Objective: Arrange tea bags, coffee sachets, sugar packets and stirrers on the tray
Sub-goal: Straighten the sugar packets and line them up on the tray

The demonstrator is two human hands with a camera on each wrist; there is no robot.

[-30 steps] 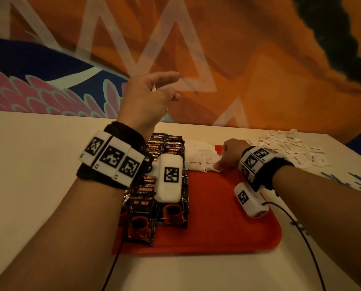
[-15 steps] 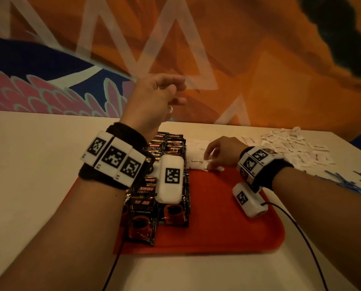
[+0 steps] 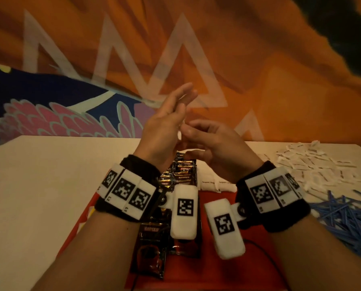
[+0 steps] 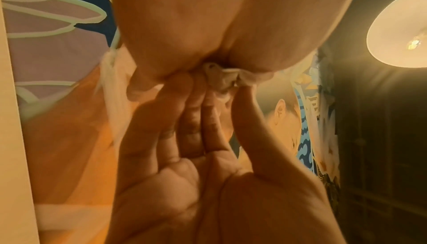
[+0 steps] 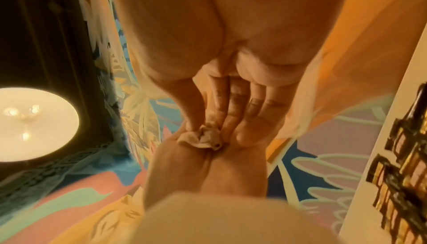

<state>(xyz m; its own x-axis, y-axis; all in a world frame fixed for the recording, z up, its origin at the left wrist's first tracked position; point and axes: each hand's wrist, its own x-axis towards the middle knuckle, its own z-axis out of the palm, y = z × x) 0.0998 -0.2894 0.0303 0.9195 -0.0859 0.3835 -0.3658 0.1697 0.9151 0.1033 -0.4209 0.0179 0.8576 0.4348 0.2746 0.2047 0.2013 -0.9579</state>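
A painted wall [image 3: 259, 70] of orange, navy and pink feather shapes rises behind a pale, matte table [image 3: 39, 185]. A smooth red plastic tray [image 3: 227, 274] with a low raised rim lies on the table; all places below are given relative to it.

Glossy dark coffee sachets [image 3: 150, 250], flat rectangles with foil sheen, lie overlapped in rows along the tray's left part. Soft white sugar packets [image 3: 215, 183], pillow-shaped with small print, sit at the tray's far edge. Off the tray to its right, a loose heap of thin white paper packets [image 3: 313, 166] covers the table, and nearer the viewer a tangle of slim blue stirrers [image 3: 347, 217] lies beside the tray's right edge. The tray's near right part shows bare red surface.

Both hands are raised above the tray's far edge, meeting in the air. The left hand [image 3: 164, 124] has its fingers extended and close together, the tips touching a small crumpled white scrap [image 4: 221, 78]. The right hand [image 3: 215, 143] has curled fingers and thumb pinching that scrap [image 5: 203, 138]; what the scrap is cannot be told. Black wristbands with white marker blocks [image 3: 125, 190] wrap both wrists.
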